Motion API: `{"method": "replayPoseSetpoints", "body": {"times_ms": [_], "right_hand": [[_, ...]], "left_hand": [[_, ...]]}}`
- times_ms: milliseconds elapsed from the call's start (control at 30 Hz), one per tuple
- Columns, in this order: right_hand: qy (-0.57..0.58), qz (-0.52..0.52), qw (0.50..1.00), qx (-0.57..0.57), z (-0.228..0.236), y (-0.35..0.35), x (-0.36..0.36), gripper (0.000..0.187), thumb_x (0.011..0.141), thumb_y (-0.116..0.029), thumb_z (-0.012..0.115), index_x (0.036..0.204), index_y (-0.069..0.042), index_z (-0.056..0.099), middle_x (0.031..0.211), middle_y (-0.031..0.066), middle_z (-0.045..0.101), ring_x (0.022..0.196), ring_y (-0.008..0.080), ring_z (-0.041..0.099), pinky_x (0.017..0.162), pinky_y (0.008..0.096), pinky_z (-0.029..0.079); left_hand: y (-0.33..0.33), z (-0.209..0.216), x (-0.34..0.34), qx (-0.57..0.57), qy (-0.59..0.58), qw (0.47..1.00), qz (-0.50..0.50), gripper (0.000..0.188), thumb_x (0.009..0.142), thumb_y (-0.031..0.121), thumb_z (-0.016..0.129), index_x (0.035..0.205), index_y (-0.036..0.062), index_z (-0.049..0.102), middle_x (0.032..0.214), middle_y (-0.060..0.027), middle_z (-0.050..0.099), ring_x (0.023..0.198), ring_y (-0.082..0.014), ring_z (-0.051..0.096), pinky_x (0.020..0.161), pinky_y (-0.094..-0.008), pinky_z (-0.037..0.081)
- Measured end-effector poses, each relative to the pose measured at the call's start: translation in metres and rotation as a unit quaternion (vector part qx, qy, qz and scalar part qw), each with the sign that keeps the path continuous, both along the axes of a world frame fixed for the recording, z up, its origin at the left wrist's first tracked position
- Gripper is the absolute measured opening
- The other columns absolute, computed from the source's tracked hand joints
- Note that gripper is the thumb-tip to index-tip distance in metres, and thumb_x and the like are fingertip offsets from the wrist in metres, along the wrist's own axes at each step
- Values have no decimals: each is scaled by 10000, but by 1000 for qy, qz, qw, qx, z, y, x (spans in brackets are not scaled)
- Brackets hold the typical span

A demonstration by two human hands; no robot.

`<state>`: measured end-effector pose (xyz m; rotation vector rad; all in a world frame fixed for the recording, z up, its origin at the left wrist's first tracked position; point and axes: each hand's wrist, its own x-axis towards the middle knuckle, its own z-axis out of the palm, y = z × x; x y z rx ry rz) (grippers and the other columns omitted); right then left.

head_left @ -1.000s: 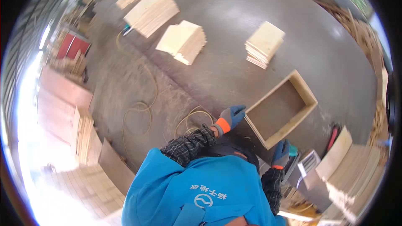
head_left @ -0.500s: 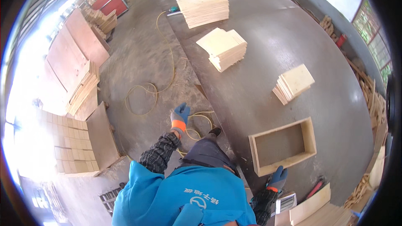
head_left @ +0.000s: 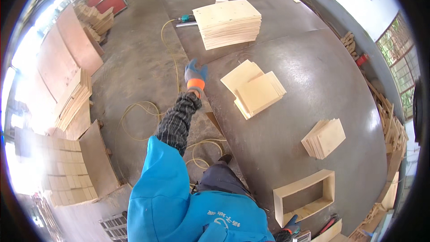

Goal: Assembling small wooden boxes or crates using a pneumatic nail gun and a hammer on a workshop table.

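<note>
At far left, pink-brown panels (head_left: 60, 60) lean upright beyond the floor, with a pile of blocks (head_left: 69, 166) nearer the person. Both are well apart from the desk (head_left: 268, 157).

A green-ended tool (head_left: 185, 18) lies near the desk's left edge. Just below it in view, the left grip (head_left: 195, 75), a gloved hand, reaches out along that edge, fingers parted and holding nothing; whether it touches the desk I cannot tell.

To its right, the tall stack (head_left: 228, 23) of thin boards sits beside the tool. Nearer the person is the middle stack (head_left: 255, 90), its top boards turned askew against each other.

Farther right and closest to the body, the right grip (head_left: 292, 226), also gloved, is at the near side of the frame (head_left: 301, 185). It seems to touch the wood, but whether its fingers are clenched on it cannot be told. The frame rests on the desk, near the small stack (head_left: 324, 138), whose boards lean slightly fanned.

As to progress, I judge the frame's four sides already joined; fasteners are too small to make out. Its opening is uncovered, with the desk showing through, and the stacked boards lie loose, not yet joined to anything.
</note>
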<state>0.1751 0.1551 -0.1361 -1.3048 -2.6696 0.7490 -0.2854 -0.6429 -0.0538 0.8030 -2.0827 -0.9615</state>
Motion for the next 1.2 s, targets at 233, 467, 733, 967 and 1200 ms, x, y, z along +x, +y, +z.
{"method": "replayPoseSetpoints", "body": {"times_ms": [233,467,733,967,1200], "right_hand": [[-122,-72,967,213,-46,50,44,821,903,-694,720,1085,106,746,1016,314,761,907,458,728,801,551,567],[-174,-124,966,148,-20,40,36,765,924,-568,765,1299,89,653,1379,345,634,1210,472,654,998,533,553],[-180,-138,961,156,-12,16,16,775,885,-523,799,1336,87,643,1349,344,648,1249,480,625,1066,537,514],[-213,-143,958,131,-18,8,-4,824,876,-529,802,1380,94,610,1397,325,625,1313,489,578,1104,534,479],[-235,-159,954,98,-7,0,-8,877,904,-537,774,1502,50,516,1603,325,470,1466,486,461,1163,517,423]], "left_hand": [[-24,44,-141,-51,-13,999,-13,628,859,355,837,1376,40,671,1376,-282,658,1283,-448,633,1092,-475,516],[-36,78,-197,-152,-105,982,-36,598,908,391,767,1432,122,664,1549,-232,572,1378,-459,571,1127,-531,494],[-28,88,-194,-294,-152,942,-60,387,935,305,727,1282,135,738,1270,-140,693,1208,-378,637,999,-512,527],[-56,77,-203,-418,-159,890,-91,365,898,208,683,1257,169,732,1246,-88,719,1195,-331,670,1005,-492,527],[-22,166,-199,-380,27,922,-70,245,967,331,685,1155,223,800,1058,-131,797,934,-382,754,816,-501,596]]}}
